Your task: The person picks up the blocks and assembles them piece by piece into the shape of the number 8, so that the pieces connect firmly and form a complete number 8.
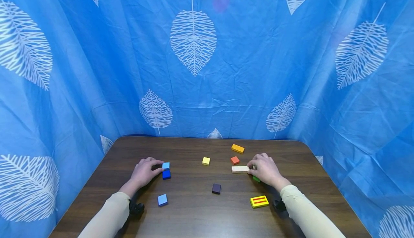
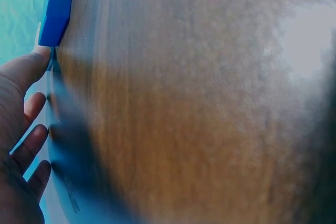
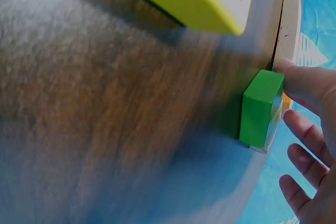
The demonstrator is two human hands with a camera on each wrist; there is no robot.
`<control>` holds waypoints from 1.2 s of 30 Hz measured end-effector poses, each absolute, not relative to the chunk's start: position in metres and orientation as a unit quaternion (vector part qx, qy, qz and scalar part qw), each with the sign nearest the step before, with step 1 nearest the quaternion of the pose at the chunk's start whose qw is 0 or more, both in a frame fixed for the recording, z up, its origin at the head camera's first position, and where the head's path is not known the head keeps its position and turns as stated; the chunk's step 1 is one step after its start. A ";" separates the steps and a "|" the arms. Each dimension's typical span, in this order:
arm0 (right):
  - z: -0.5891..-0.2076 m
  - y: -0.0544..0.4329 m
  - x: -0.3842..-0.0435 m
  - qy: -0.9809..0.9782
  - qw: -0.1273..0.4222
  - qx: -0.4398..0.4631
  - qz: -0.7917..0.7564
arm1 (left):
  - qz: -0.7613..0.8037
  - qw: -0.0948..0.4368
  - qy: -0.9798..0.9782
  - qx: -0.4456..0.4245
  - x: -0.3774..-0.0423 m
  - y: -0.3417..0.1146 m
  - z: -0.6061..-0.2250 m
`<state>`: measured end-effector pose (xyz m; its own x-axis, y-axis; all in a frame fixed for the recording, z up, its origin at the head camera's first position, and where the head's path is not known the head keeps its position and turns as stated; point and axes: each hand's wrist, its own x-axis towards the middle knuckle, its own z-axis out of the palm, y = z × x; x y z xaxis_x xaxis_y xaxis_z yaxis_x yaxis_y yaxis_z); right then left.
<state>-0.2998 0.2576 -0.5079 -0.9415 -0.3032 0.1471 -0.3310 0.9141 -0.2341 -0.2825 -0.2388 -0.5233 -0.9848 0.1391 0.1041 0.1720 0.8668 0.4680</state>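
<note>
On the left, my left hand (image 1: 145, 173) pinches a light blue block (image 1: 166, 165) between thumb and index finger. A dark blue block (image 1: 166, 174) lies right at its near side; the left wrist view shows that dark blue block (image 2: 56, 14) beside the thumb, hiding most of the light blue one. On the right, my right hand (image 1: 266, 169) pinches the right end of a long pale wooden block (image 1: 239, 169). In the right wrist view the thumb is on the end of the pale block (image 3: 287, 30). A green block (image 3: 257, 108) sits just below that hand, partly covered in the head view.
Beyond the pale block lie a red-orange block (image 1: 235, 160) and an orange block (image 1: 238, 149). A small yellow block (image 1: 206, 161) and a dark purple block (image 1: 216, 188) are mid-table. Nearer are another light blue block (image 1: 162, 200) and a yellow block with red stripes (image 1: 259, 201).
</note>
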 end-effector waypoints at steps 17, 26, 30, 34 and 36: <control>-0.502 0.227 -0.295 -0.973 0.054 0.185 0.129 | -0.264 0.039 -0.960 -0.087 -0.288 -0.232 -0.508; -0.500 0.201 -0.291 -0.969 0.043 0.201 0.136 | -0.258 0.066 -0.954 -0.138 -0.284 -0.202 -0.492; -0.500 0.193 -0.290 -0.965 0.047 0.220 0.133 | -0.240 0.075 -0.954 -0.165 -0.282 -0.187 -0.489; -0.502 0.187 -0.290 -0.962 0.050 0.233 0.133 | -0.224 0.071 -0.955 -0.182 -0.280 -0.173 -0.488; -0.504 0.186 -0.290 -0.961 0.050 0.236 0.136 | -0.221 0.066 -0.956 -0.184 -0.280 -0.166 -0.489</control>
<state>-0.2901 0.1858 -0.5044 -0.8840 -0.4391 0.1608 -0.4665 0.8519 -0.2380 -0.2796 -0.1662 -0.4891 -0.9239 0.3217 0.2071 0.3800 0.8348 0.3984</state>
